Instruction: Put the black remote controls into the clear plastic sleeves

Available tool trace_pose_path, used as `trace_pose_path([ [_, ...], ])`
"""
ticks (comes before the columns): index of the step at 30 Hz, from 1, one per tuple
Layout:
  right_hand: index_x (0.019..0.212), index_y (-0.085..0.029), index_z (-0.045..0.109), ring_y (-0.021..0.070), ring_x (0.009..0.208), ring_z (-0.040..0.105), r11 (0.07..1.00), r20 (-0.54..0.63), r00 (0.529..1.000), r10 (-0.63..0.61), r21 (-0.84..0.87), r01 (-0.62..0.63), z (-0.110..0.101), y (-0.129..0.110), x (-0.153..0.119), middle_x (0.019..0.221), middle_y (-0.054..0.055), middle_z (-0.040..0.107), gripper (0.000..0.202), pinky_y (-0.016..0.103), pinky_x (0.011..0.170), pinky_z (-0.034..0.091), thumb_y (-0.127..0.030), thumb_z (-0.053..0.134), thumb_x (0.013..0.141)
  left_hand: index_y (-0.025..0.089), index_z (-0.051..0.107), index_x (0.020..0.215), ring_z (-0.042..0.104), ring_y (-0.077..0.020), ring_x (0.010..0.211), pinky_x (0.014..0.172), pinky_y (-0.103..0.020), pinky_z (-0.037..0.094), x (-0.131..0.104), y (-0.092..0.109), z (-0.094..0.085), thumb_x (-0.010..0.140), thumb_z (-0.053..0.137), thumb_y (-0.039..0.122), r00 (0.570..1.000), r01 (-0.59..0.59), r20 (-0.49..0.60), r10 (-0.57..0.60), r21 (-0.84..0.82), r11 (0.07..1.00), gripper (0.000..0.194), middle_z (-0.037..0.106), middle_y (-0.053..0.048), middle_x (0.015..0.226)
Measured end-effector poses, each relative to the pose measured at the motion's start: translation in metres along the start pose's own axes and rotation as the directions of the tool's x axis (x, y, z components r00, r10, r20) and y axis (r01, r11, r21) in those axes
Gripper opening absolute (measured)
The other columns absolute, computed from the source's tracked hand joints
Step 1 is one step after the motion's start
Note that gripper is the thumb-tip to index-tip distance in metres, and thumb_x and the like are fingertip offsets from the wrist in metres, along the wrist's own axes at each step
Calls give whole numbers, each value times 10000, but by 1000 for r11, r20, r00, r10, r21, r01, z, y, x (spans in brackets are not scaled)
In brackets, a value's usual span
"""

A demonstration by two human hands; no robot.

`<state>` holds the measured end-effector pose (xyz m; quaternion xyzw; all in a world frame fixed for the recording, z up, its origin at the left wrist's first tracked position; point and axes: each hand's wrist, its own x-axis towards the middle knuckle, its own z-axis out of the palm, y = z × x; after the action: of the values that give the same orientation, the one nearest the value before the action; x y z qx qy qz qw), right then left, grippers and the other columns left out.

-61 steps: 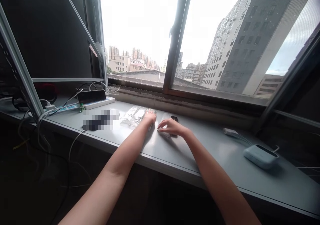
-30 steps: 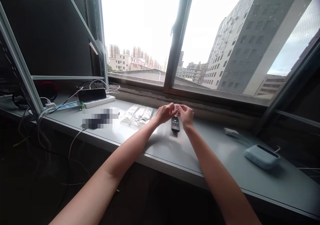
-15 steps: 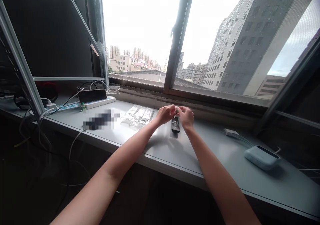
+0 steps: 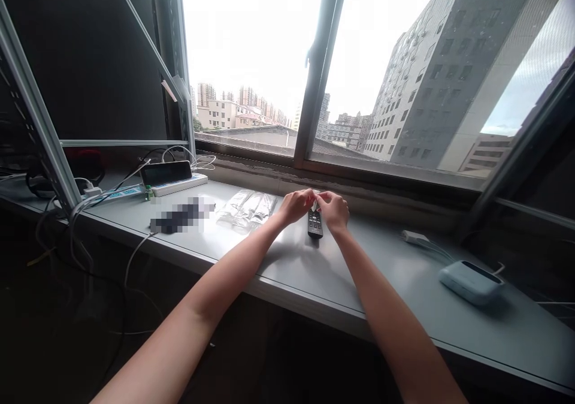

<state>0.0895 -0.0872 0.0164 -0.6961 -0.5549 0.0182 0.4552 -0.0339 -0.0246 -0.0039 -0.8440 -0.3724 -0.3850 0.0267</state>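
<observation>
A black remote control [image 4: 315, 226] lies on the grey desk [image 4: 309, 269], its keys facing up and its far end hidden under my fingers. Over that far end, my left hand [image 4: 296, 206] and my right hand [image 4: 335, 210] meet with their fingertips pinched together. Between them shows a small whitish piece [image 4: 315, 205], too small to name. Both hands are closed, the left coming in from one side of the remote and the right from the other. Left of my left hand, shiny clear plastic packets [image 4: 249, 208] lie flat on the desk.
A phone [image 4: 166, 172] leans on a white power strip [image 4: 184, 183] at the back left, with a small green bottle [image 4: 148, 193] near it. A blurred-out dark object [image 4: 179, 216] lies closer. To the right are a light blue device [image 4: 471, 281] and a white charger [image 4: 414, 237].
My fingertips have shifted slightly over the remote, and the whitish piece between them shows a bit more. The remote and the other things stay where they were.
</observation>
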Motion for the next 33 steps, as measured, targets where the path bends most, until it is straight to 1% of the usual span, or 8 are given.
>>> trace_pose_path([
  [7, 966, -239, 744, 229, 829, 712, 1000, -58, 998, -20, 15, 21, -2, 1, -1, 809, 25, 767, 231, 323, 810, 478, -388, 571, 930, 222, 617, 971, 662, -180, 775, 670, -251, 415, 1, -2, -6, 963, 466, 273, 997, 71, -26, -72, -20, 997, 159, 730, -28, 910],
  [11, 941, -239, 734, 215, 825, 711, 999, -29, 999, -30, -17, 29, -2, 0, -1, 906, 25, 775, 203, 311, 804, 472, -377, 586, 928, 219, 605, 947, 669, -196, 768, 667, -259, 416, 2, 0, -10, 948, 478, 281, 993, 115, -9, -114, 12, 993, 141, 722, -32, 884],
  [15, 908, -237, 716, 224, 880, 711, 992, 26, 997, -74, -104, 76, 0, -3, -4, 888, 31, 768, 176, 300, 796, 465, -358, 591, 926, 212, 603, 893, 681, -208, 757, 671, -264, 429, 2, 2, -9, 956, 487, 345, 993, 110, 46, -112, 41, 993, 187, 715, -38, 836],
  [20, 895, -218, 679, 247, 933, 705, 969, 36, 998, -45, -240, 53, 0, -5, -5, 927, 67, 757, 172, 297, 769, 455, -343, 567, 935, 206, 620, 902, 701, -224, 786, 698, -276, 444, 1, 5, -6, 968, 461, 293, 994, 110, 7, -112, 97, 989, 193, 729, -58, 838],
  [23, 1006, -229, 651, 241, 930, 707, 971, 59, 996, -59, -230, 71, -1, -3, -4, 965, 47, 759, 189, 294, 759, 452, -380, 552, 951, 196, 624, 940, 706, -223, 792, 705, -276, 451, 0, 7, -5, 982, 449, 296, 996, 92, 6, -93, 110, 990, 205, 736, -72, 856],
  [27, 1202, -249, 583, 244, 914, 711, 977, 180, 982, -49, -197, 85, 2, -5, -5, 914, 26, 765, 320, 304, 770, 456, -453, 510, 967, 197, 616, 953, 706, -215, 773, 703, -272, 456, -2, 8, -3, 996, 423, 294, 996, 88, -19, -87, 108, 990, 220, 730, -66, 834],
  [30, 1276, -243, 549, 250, 932, 707, 968, 221, 975, -22, -239, 76, 6, -6, -7, 935, 54, 760, 345, 309, 769, 459, -404, 436, 993, 198, 612, 934, 703, -213, 765, 702, -271, 459, -1, 7, -2, 986, 450, 309, 997, 71, -6, -71, 100, 992, 204, 728, -65, 830],
  [33, 1298, -236, 544, 265, 968, 699, 943, 194, 981, -1, -326, 66, 7, -5, -6, 998, 91, 749, 350, 317, 773, 461, -332, 403, 992, 194, 613, 923, 699, -215, 755, 691, -272, 460, 0, 6, -2, 966, 476, 274, 998, 57, 14, -58, 101, 993, 165, 725, -72, 821],
])
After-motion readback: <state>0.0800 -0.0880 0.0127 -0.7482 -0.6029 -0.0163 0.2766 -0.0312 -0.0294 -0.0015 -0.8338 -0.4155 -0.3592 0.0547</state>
